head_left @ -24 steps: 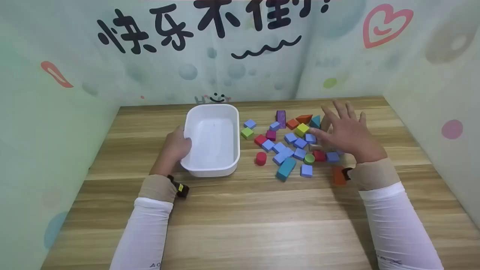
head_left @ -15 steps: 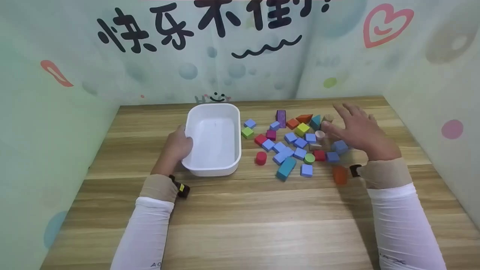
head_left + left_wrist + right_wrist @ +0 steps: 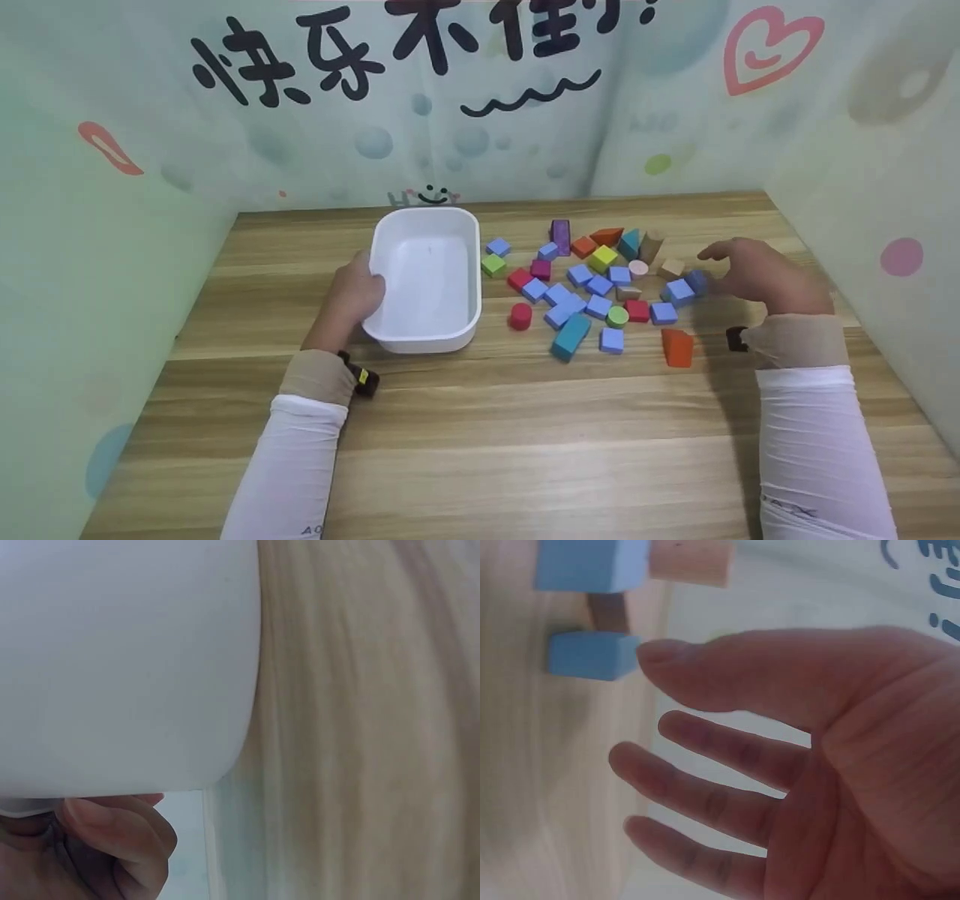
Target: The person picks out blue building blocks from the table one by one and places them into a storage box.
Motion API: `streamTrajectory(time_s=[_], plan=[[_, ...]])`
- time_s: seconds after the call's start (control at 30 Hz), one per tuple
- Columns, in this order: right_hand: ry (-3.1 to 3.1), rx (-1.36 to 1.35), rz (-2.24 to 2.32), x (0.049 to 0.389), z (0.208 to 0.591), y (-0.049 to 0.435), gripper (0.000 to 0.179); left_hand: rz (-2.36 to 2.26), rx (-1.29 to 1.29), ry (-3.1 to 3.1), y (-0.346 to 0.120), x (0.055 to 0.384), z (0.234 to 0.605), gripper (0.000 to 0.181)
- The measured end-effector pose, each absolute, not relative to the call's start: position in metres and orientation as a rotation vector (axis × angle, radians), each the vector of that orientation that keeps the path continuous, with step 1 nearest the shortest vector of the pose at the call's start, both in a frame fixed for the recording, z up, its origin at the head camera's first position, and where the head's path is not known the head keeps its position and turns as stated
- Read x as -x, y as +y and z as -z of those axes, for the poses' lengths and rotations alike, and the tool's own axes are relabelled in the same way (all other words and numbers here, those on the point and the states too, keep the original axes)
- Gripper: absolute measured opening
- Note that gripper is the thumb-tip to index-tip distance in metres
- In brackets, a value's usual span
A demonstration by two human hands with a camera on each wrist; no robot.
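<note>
My left hand (image 3: pixel 356 289) grips the left wall of a white plastic tub (image 3: pixel 424 343), thumb over the rim and fingers curled beneath it in the left wrist view. The tub has nothing inside. To the right of it, colourful toy blocks lie scattered. My right hand (image 3: pixel 776 279) hovers beside their right edge, fingers spread and holding nothing. Its thumb is close to a blue cube (image 3: pixel 697 283), which also shows as a blue block (image 3: pixel 592 655) in the right wrist view. A larger blue block (image 3: pixel 678 293) and a plain wooden block (image 3: pixel 671 268) sit just left of it.
Several blue cubes fill the middle of the pile, with a yellow cube (image 3: pixel 602 259), a purple block (image 3: pixel 560 237) and a teal block (image 3: pixel 571 337) among them. An orange block (image 3: pixel 678 349) lies nearer me. A printed cloth (image 3: pixel 510 157) stands behind the wooden table (image 3: pixel 525 450).
My right hand has moved right and a little toward me, off the blocks, uncovering the wooden and blue ones at the pile's right side. The left hand stays on the tub.
</note>
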State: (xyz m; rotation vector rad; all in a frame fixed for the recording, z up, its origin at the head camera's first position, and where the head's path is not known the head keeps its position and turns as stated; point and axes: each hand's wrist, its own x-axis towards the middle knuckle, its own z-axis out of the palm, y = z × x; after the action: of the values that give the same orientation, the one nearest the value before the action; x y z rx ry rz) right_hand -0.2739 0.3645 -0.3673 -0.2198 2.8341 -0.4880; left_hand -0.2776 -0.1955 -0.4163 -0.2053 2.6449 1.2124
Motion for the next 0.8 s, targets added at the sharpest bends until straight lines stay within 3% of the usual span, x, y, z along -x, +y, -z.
streamTrajectory(time_s=[0.4,0.8], plan=[[2.815,0.222,0.551,0.281,0.384,0.363,0.030,-1.190,0.180,2.667,-0.194,0.275,0.413,0.062],[2.833,0.116,0.607,0.274,0.368,0.370,0.039,-1.180,0.198,2.642,-0.187,0.275,0.412,0.062]])
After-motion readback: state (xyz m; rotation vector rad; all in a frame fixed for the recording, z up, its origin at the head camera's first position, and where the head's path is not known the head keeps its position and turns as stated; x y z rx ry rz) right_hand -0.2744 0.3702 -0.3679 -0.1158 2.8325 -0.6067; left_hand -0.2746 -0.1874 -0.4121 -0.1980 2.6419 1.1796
